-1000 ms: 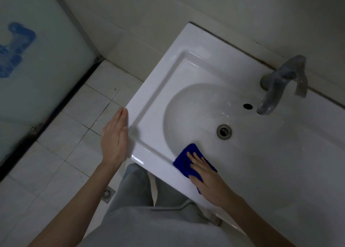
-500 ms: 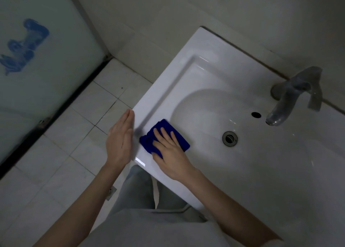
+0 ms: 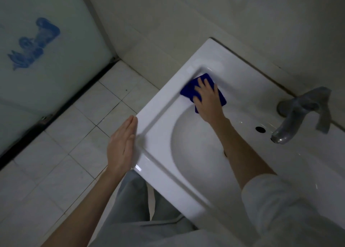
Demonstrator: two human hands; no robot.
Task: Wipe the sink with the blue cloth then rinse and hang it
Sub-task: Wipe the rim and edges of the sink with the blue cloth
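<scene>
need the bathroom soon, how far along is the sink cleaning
Mid-wipe. The right hand presses the blue cloth flat on the far left corner ledge of the sink; the left hand rests flat against its side edge. Which parts are wiped cannot be told. Left: rinsing, since no water runs from the faucet, and hanging.

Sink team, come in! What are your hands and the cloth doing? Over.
Right hand flat, pressing the blue cloth on the far left corner of the sink. Left hand flat against the sink edge. Tap aside, nothing in the way.
</scene>
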